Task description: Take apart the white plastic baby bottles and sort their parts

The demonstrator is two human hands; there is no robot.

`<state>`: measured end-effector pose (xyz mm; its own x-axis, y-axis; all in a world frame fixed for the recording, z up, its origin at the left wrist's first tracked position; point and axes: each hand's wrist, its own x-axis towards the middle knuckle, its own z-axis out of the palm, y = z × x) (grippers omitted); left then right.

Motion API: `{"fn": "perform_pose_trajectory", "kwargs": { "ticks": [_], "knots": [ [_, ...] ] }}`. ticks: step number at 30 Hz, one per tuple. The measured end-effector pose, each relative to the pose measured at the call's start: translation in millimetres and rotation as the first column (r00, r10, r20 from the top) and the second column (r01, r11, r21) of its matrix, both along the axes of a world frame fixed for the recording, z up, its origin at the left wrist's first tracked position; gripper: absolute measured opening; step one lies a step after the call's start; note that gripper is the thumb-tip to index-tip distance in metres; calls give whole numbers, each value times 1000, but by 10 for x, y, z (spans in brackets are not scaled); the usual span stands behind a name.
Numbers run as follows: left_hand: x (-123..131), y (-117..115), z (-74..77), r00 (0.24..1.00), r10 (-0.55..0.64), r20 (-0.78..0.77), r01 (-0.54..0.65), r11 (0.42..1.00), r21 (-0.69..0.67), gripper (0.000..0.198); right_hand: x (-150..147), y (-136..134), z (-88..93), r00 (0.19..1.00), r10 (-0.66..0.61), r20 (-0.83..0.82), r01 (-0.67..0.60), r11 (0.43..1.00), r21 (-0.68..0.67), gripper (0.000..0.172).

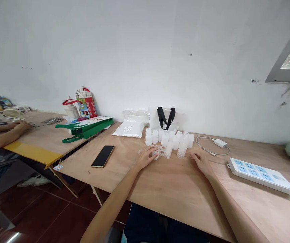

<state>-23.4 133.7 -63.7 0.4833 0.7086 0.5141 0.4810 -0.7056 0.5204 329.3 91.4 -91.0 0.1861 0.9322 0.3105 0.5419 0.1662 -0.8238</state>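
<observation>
My left hand (146, 158) rests at the near left side of several translucent rings or lids (161, 152), its fingers spread over some of them. To the right, my right hand (198, 159) lies on the wooden table (170, 182) with loosely bent fingers and nothing visible in it. Between my hands stand a short stack of clear cups (168, 149) and a taller tapering stack (182, 145). Several frosted white cups (164, 137) stand behind them in a cluster.
A black phone (103, 156) lies left, a power strip (261, 173) right, with a cable and white adapter (220, 143). White packages (129, 128) and a black-handled bag (182, 118) stand behind. Another person's hands (20, 128) rest at the left table beside a green bag (91, 127).
</observation>
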Motion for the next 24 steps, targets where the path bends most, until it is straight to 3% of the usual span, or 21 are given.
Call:
{"fn": "perform_pose_trajectory", "kwargs": {
  "ticks": [13, 24],
  "knots": [
    [-24, -3, 3, 998, -18, -67, 14, 998, -58, 37, 2, 2, -4, 1000, -5, 10, 5, 1000, 3, 42],
    [-47, 79, -77, 997, 22, -71, -26, 998, -49, 41, -14, 0, 2, 1000, -15, -3, 15, 1000, -6, 42]
  ]
}}
